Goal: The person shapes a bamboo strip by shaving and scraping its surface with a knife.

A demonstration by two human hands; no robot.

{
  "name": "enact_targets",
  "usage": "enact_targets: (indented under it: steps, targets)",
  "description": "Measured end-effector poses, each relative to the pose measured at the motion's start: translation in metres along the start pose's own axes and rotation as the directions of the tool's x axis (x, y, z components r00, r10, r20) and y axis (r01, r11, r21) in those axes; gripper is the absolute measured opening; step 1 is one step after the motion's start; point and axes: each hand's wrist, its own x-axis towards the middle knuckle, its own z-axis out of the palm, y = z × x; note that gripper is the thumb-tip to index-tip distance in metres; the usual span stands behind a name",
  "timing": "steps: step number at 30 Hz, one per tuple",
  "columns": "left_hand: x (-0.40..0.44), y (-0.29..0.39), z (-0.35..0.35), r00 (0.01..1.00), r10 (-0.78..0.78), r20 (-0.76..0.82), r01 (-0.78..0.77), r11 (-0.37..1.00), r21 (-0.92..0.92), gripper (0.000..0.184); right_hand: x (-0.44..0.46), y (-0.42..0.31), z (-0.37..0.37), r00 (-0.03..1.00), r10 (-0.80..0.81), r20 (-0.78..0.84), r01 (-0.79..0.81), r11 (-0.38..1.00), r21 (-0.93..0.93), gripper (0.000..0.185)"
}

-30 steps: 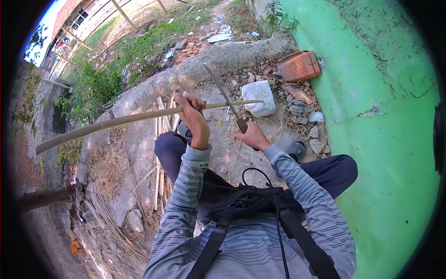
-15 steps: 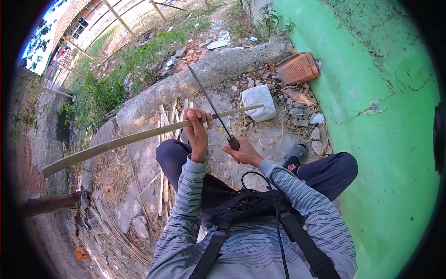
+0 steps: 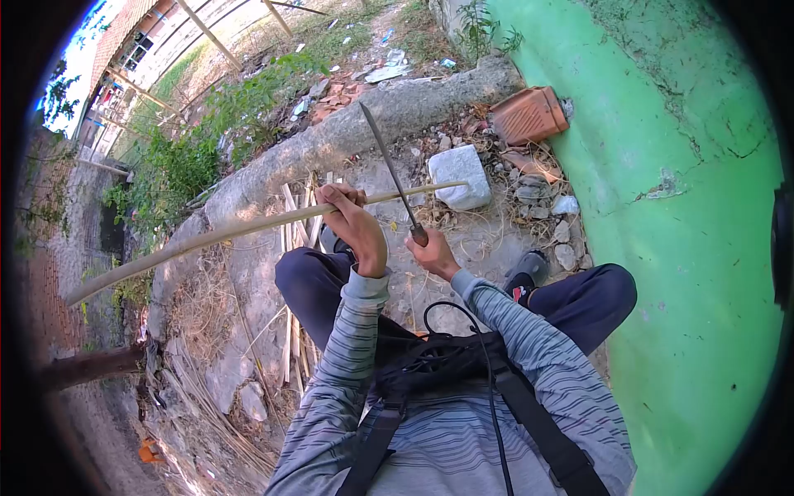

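Clasping a long, curved strip [image 3: 215,237] in the left hand [image 3: 357,227], extended far out to the left and, at its thinner end, across the face of a white block [image 3: 460,165]; gripping a knife [image 3: 388,163] by its dark handle [image 3: 420,236] in the right hand [image 3: 435,254], near the left one but apart from it, with the blade [image 3: 375,135] aslant over the strip; impossible to tell any contact between blade and strip. Surrounded by pale slats [image 3: 287,351] near the bent left knee [image 3: 310,281], stones [image 3: 565,257] and a terracotta piece [image 3: 529,116] by a green wall [image 3: 686,289], and, farther off, a rough ridge [image 3: 331,140] and leafy plants [image 3: 178,157]
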Motion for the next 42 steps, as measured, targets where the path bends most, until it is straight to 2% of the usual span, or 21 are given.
enact_targets:
  steps: [2,3,5,7,9,10,12,17,19,20,22,23,25,26,30,31,32,36,39,41,42]
  targets:
    - [-0.001,-0.001,0.001,1.0,0.004,-0.002,-0.004,1.0,0.001,0.041,0.005,0.056,0.0,0.986,0.162,-0.045,-0.157,0.983,0.098,0.03]
    - [-0.003,0.0,0.001,1.0,0.008,0.017,-0.008,1.0,-0.004,0.041,0.003,0.067,-0.005,0.985,0.164,-0.048,-0.159,0.982,0.097,0.03]
    - [-0.005,-0.001,0.004,0.999,0.007,0.038,-0.006,1.0,-0.01,0.041,-0.002,0.083,-0.021,0.944,0.311,-0.111,-0.306,0.95,0.062,0.03]
    - [-0.007,-0.001,0.005,0.999,0.013,0.034,-0.013,1.0,-0.012,0.04,0.001,0.13,-0.031,0.945,0.296,-0.141,-0.293,0.955,0.041,0.031]
    - [-0.011,0.001,0.006,0.998,0.024,0.056,-0.025,1.0,0.014,0.04,0.002,0.145,-0.048,0.828,0.55,-0.108,-0.532,0.832,0.156,0.03]
    - [-0.012,0.002,0.007,0.996,0.038,0.075,-0.041,0.998,0.039,0.04,0.001,0.159,-0.055,0.829,0.547,-0.112,-0.529,0.834,0.159,0.03]
    - [-0.017,0.004,0.011,0.994,0.054,0.094,-0.057,0.998,0.029,0.04,-0.002,0.174,-0.064,0.737,0.655,-0.169,-0.648,0.755,0.102,0.028]
    - [-0.008,-0.003,0.009,0.995,0.069,0.075,-0.074,0.995,0.061,0.04,-0.015,0.159,-0.047,0.81,0.564,-0.161,-0.561,0.825,0.064,0.03]
    - [0.0,-0.006,0.006,0.993,0.073,0.096,-0.082,0.992,0.095,0.042,-0.008,0.116,-0.036,0.898,0.431,-0.088,-0.419,0.899,0.127,0.031]
    - [0.002,-0.005,0.006,0.996,0.03,0.079,-0.031,1.0,0.006,0.042,-0.003,0.102,-0.028,0.898,0.43,-0.09,-0.417,0.899,0.132,0.031]
    - [0.009,-0.008,-0.001,0.992,-0.017,0.127,0.031,0.994,-0.108,0.04,0.007,0.074,-0.017,0.979,0.174,-0.104,-0.168,0.984,0.058,0.035]
    - [0.01,-0.011,-0.007,0.992,-0.017,0.126,0.03,0.994,-0.107,0.04,0.01,0.06,-0.018,0.979,0.174,-0.102,-0.168,0.984,0.059,0.035]
    - [0.012,-0.013,-0.016,0.955,0.057,0.29,-0.028,0.994,-0.104,0.039,0.015,0.031,-0.019,0.99,0.132,0.054,-0.135,0.989,0.059,0.041]
    - [0.011,-0.015,-0.019,0.956,0.056,0.287,-0.027,0.994,-0.103,0.039,0.018,0.025,-0.015,0.999,-0.026,0.031,0.024,0.999,0.045,0.043]
    - [0.005,-0.018,-0.036,0.899,0.108,0.425,-0.09,0.994,-0.063,0.049,0.016,0.025,-0.006,0.997,-0.015,0.069,0.014,1.0,0.026,0.04]
    - [0.006,-0.019,-0.04,0.878,0.105,0.467,-0.092,0.994,-0.051,0.053,0.015,0.033,-0.002,1.0,-0.002,0.013,0.001,0.998,0.066,0.039]
    - [0.007,-0.021,-0.043,0.881,0.103,0.463,-0.09,0.995,-0.049,0.053,0.015,0.04,0.001,0.999,0.014,-0.042,-0.01,0.994,0.106,0.038]
    - [0.009,-0.029,-0.051,0.909,0.078,0.41,-0.059,0.997,-0.058,0.056,0.017,0.057,-0.01,0.988,0.154,-0.003,-0.153,0.984,0.088,0.035]
    - [0.011,-0.03,-0.055,0.936,0.068,0.346,-0.057,0.998,-0.041,0.057,0.02,0.106,-0.012,0.971,0.232,-0.055,-0.229,0.972,0.052,0.031]
    - [0.012,-0.029,-0.054,0.949,0.069,0.307,-0.057,0.997,-0.048,0.057,0.023,0.154,-0.013,0.89,0.443,-0.11,-0.424,0.892,0.161,0.027]
    - [0.011,-0.029,-0.054,0.941,0.074,0.331,-0.062,0.997,-0.046,0.057,0.023,0.168,-0.019,0.896,0.431,-0.11,-0.413,0.897,0.156,0.027]
